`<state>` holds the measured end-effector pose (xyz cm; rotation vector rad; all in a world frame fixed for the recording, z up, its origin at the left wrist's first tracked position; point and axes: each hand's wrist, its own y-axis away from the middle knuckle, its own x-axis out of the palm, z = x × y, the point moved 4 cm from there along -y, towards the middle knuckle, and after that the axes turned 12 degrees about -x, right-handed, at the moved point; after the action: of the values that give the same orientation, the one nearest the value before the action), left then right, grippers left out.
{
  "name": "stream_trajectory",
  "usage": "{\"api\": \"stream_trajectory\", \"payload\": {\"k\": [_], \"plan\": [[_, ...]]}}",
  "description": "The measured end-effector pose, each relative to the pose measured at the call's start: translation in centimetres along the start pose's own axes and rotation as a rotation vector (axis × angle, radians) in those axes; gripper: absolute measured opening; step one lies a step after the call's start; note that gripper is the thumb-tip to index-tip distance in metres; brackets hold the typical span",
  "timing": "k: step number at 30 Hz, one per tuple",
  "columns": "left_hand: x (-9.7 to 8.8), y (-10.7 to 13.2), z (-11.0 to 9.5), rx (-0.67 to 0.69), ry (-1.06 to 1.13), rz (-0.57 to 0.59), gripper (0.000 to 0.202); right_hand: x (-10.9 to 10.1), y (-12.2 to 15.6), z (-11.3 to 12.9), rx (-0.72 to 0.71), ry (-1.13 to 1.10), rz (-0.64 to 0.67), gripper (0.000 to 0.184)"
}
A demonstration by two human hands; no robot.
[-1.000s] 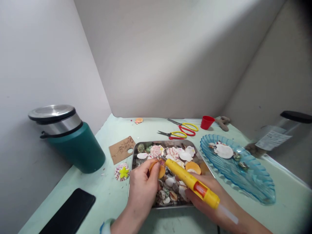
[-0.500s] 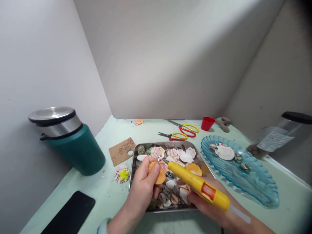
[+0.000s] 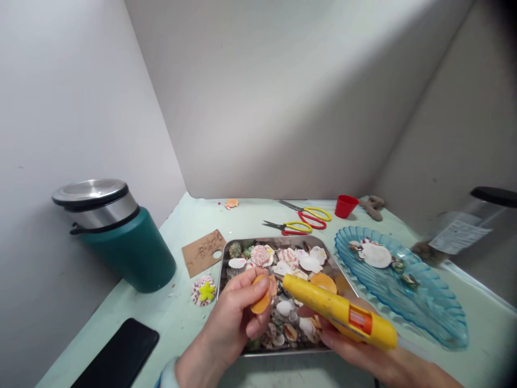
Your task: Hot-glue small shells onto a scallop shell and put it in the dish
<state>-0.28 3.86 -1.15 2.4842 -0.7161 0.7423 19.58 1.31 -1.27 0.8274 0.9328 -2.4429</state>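
Note:
Between the thumb and fingers of my left hand is an orange scallop shell, held on edge above the tray. My right hand is wrapped round a yellow glue gun, whose nozzle points left at the shell; whether the two touch I cannot tell. Below both hands lies a metal tray full of mixed seashells. Among them are white shells, a pink-speckled shell and another orange scallop shell.
Left of the tray are a green flask, a black phone, a brown card and a shell with a yellow starfish. Behind lie scissors and a red cup. A blue dish and a jar stand right.
The glue gun has shifted slightly right and down, its tip drawing back from the shell. My left hand has turned the orange shell more edge-on.

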Motion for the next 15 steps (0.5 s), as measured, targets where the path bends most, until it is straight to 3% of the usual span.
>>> {"api": "stream_trajectory", "payload": {"k": [3,7,11,15], "plan": [[-0.16,-0.16,0.23,-0.073,0.069,0.121,0.018,0.27,0.09,-0.11,-0.011,0.025,0.099,0.034],[-0.22,-0.08,0.35,-0.159,0.137,0.222,0.017,0.27,0.27,-0.16,-0.019,0.024,0.105,0.036],[-0.10,0.09,0.22,-0.168,0.147,0.204,0.017,0.15,0.02,0.14,-0.027,0.022,0.057,0.037],[-0.11,-0.05,0.21,-0.121,0.091,0.112,0.018,0.02,-0.26,0.46,-0.045,0.008,0.055,0.032]]}}
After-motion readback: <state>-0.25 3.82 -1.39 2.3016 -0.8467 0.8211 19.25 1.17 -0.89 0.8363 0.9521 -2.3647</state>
